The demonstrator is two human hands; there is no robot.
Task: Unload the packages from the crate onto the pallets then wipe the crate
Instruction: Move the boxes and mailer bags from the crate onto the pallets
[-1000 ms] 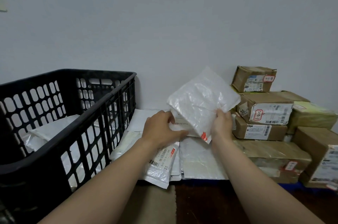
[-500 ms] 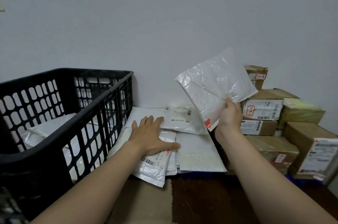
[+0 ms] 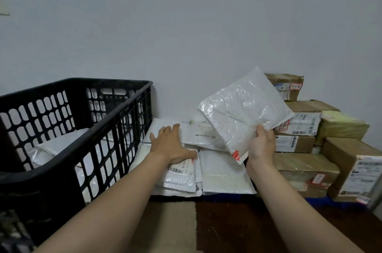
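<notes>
A black slotted plastic crate [image 3: 115,112] stands at the left with white soft packages [image 3: 60,143] still inside. My right hand [image 3: 261,145] grips a white plastic mailer [image 3: 244,108] by its lower edge and holds it tilted in the air above the stack. My left hand [image 3: 171,145] lies flat, fingers spread, on a pile of white mailers [image 3: 223,172] beside the crate. The pile rests on a blue pallet [image 3: 225,197], of which only a thin front edge shows.
Brown cardboard boxes [image 3: 299,141] with labels are stacked at the right against the white wall. A larger box [image 3: 355,168] sits at the far right. Dark wooden floor [image 3: 237,228] and a beige mat [image 3: 165,226] lie in front.
My left hand let go of the white mailer and came down flat on the pile. My right hand lifted the mailer up and to the right, alone.
</notes>
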